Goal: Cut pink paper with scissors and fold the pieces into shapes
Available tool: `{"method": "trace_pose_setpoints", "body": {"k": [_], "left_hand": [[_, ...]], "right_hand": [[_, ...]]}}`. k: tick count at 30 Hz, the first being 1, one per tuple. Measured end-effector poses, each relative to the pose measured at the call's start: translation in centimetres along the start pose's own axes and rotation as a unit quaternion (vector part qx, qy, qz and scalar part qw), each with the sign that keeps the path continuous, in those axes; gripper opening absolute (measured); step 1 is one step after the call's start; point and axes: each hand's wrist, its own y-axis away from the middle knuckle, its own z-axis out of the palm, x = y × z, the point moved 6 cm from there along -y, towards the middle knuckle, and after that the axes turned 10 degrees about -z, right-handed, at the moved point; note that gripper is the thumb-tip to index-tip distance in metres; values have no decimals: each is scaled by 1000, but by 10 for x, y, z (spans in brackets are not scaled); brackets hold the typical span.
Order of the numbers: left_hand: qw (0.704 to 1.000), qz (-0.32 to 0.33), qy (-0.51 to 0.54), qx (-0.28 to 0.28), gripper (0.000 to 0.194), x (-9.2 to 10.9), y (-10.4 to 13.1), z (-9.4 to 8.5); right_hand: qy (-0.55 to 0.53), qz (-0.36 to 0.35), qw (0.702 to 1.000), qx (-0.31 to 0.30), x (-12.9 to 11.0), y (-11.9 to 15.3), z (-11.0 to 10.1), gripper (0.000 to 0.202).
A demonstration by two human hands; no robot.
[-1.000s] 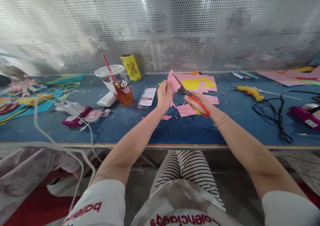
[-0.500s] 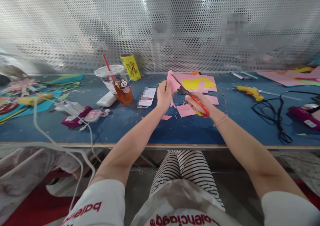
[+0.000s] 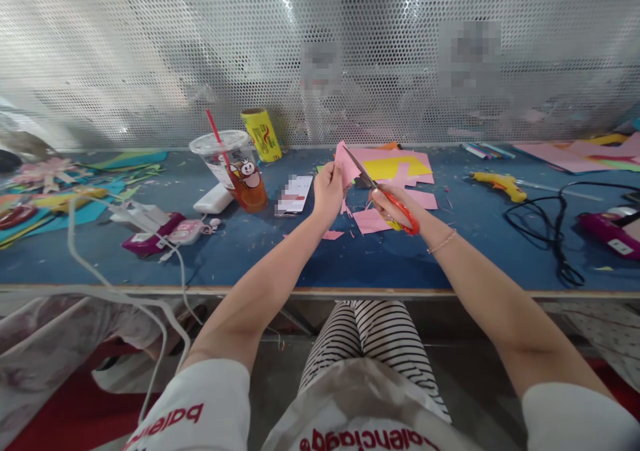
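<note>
While the left hand [image 3: 329, 194] pinches one piece of pink paper [image 3: 346, 164] between thumb and fingers, the right hand [image 3: 409, 201] is wrapped around the handles of one pair of scissors [image 3: 371, 182], the blades at the paper; their parting I cannot tell. Paper and scissors are right of the one phone [image 3: 298, 193]. Left of the phone are one cup [image 3: 254, 194] with one straw [image 3: 215, 129], one white box [image 3: 213, 199] and, farther back, one yellow roll [image 3: 263, 134]. Right of it lie one yellow sheet [image 3: 390, 166] and several pink sheets [image 3: 423, 200], partly blocked by the hands, and, well apart, one glue gun [image 3: 504, 184].
</note>
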Motion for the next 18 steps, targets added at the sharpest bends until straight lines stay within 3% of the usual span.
{"method": "trace_pose_setpoints", "body": {"k": [18], "left_hand": [[996, 40, -73, -24, 32, 4, 2, 4]], "right_hand": [[3, 3, 1000, 21, -6, 0, 0, 48]]}}
